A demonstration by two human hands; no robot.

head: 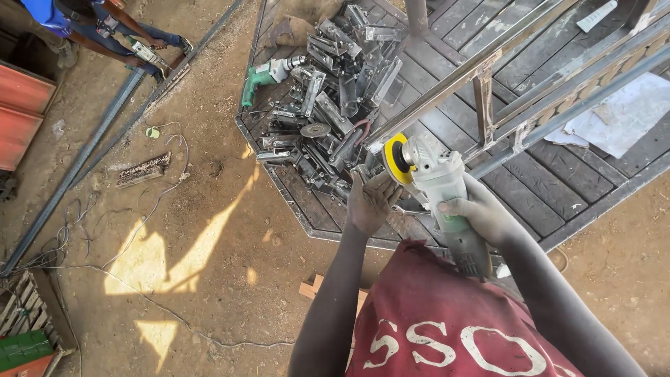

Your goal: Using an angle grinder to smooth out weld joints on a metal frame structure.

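Note:
My right hand grips the pale grey body of an angle grinder, held above a dark metal platform. The grinder's yellow backing disc faces left. My left hand reaches to that disc, fingers spread and touching its lower edge. A welded steel frame of square tubes lies slanted just beyond the disc.
A heap of cut metal brackets covers the platform's left part, with a green power drill and a loose grinding disc among them. Another person crouches top left by long steel bars. Cables trail over the dirt.

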